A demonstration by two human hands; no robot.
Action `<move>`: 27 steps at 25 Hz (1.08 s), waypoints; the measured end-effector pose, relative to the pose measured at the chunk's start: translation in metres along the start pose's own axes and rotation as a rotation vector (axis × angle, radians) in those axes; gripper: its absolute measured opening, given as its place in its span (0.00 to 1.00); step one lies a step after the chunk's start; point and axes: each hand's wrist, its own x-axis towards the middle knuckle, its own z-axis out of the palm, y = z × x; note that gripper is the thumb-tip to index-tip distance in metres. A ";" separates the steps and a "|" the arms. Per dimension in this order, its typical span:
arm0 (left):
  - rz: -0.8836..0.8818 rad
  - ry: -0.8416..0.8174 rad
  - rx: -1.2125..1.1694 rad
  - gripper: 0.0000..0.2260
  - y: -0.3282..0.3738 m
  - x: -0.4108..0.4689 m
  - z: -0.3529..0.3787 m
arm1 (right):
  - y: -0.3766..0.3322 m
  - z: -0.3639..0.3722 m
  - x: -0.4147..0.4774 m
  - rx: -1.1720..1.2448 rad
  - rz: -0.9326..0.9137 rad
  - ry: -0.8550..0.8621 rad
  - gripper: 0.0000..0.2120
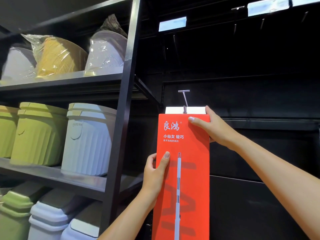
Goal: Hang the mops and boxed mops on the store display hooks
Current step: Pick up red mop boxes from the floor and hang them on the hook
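Held upright against the dark display panel, the red boxed mop [190, 170] has its white top flap at the tip of a metal hook [184, 99], with the left hand [155, 172] gripping its left edge and the right hand [213, 127] clasping its upper right corner, plastic bins [86, 139] shelved alongside.

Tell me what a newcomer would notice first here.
The tall orange-red cardboard mop box dominates the centre, its white top tab meeting a silver metal display hook on the dark panel. The left hand grips its left edge lower down, and the right hand holds its upper right corner. To the left, black metal shelves carry ribbed green plastic bins and a pale grey ribbed plastic bin.
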 end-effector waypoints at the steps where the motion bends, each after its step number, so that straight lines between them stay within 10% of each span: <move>1: 0.001 0.000 -0.008 0.29 -0.002 -0.001 0.001 | 0.002 0.001 0.000 -0.042 -0.012 0.026 0.24; 9: 0.079 0.041 0.117 0.24 -0.012 0.006 -0.002 | 0.034 0.027 -0.034 -0.290 -0.070 0.288 0.30; 17: -0.127 -0.250 0.107 0.34 -0.083 -0.019 -0.043 | 0.113 0.120 -0.126 0.350 0.229 0.252 0.49; 27: -0.274 -0.326 0.007 0.31 -0.112 -0.030 -0.066 | 0.181 0.158 -0.150 0.676 0.239 0.256 0.41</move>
